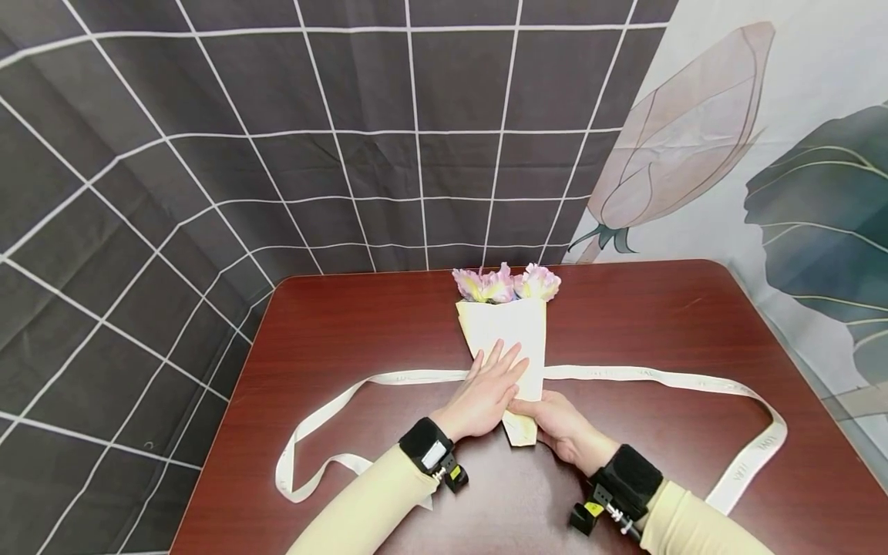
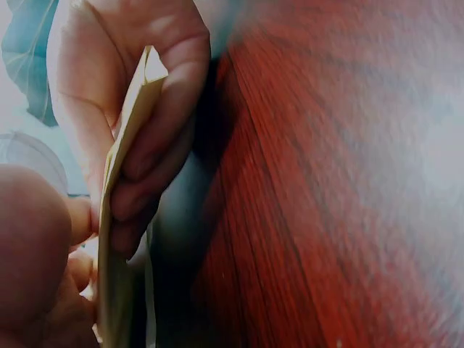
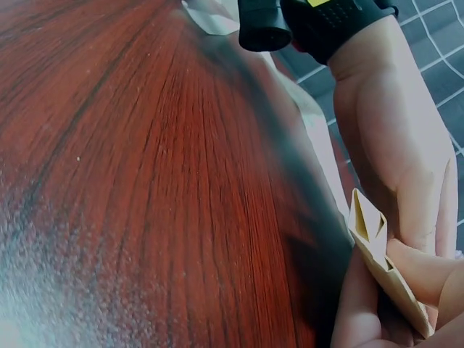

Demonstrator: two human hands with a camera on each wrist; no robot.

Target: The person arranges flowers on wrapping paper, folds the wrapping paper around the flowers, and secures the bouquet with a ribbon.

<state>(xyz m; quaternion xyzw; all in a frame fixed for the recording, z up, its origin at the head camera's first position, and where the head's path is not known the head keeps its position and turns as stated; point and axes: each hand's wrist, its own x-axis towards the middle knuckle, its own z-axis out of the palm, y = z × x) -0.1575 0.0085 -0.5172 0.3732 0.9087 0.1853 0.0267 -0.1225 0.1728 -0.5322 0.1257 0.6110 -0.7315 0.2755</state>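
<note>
Cream paper forms the cone (image 1: 512, 339) at the middle of your table (image 1: 361, 324), its wide mouth pointing away from you and its narrow tip toward you. Pink and yellow flowers (image 1: 505, 284) poke out of the mouth.

Your left hand (image 1: 488, 391) lies flat on the cone's lower half, fingers straight and spread a little, pressing the paper down onto the wood. It grips nothing.

Your right hand (image 1: 556, 425) is at the tip. Its fingers curl round the folded paper there and pinch it; the left wrist view shows this hand (image 2: 138, 123) wrapped round the thin paper edge (image 2: 119, 217), and the right wrist view shows the folded tip (image 3: 380, 254) held between your fingertips, with your left hand (image 3: 399, 145) just beside it.

A pale ribbon (image 1: 645, 376) runs across the table under the cone, crossing roughly beneath your left hand. On the left it loops back toward you and ends near your left sleeve (image 1: 361, 509). On the right it bends round near the table's edge and comes back toward your right sleeve (image 1: 694, 524).

Both wrists carry black camera bands (image 1: 426, 445). Behind the table hangs a dark grid-patterned cloth (image 1: 277, 139), and to the right a backdrop printed with a bud and leaves (image 1: 798, 177).
</note>
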